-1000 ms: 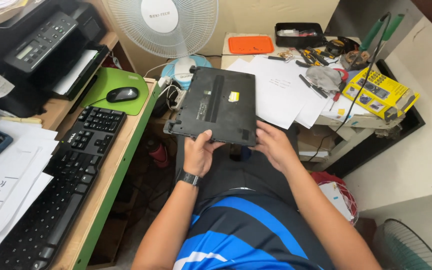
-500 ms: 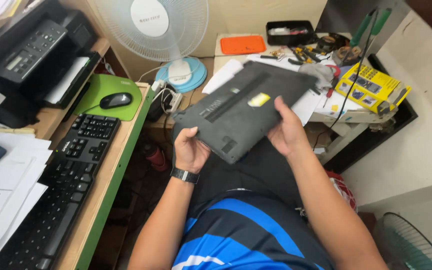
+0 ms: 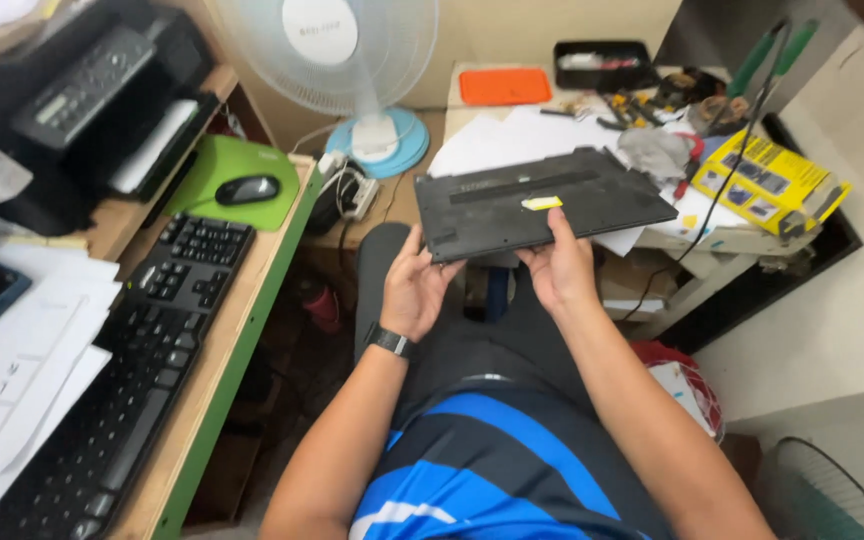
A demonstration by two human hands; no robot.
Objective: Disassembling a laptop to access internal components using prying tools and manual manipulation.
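This looks like a small repair shop with an office desk. Near the white fan [image 3: 337,50] sit a printer [image 3: 72,100], a keyboard [image 3: 122,370], and a small table [image 3: 732,240] covered with tools [image 3: 642,100] and papers [image 3: 512,140].

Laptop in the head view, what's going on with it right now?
A seated person holds a closed black laptop upside down with both hands, underside facing up. The left hand has a grip on its near left corner, and the right hand holds the near edge. The far side of the laptop reaches over a cluttered side table strewn with papers and tools. A keyboard sits on the desk to the left.
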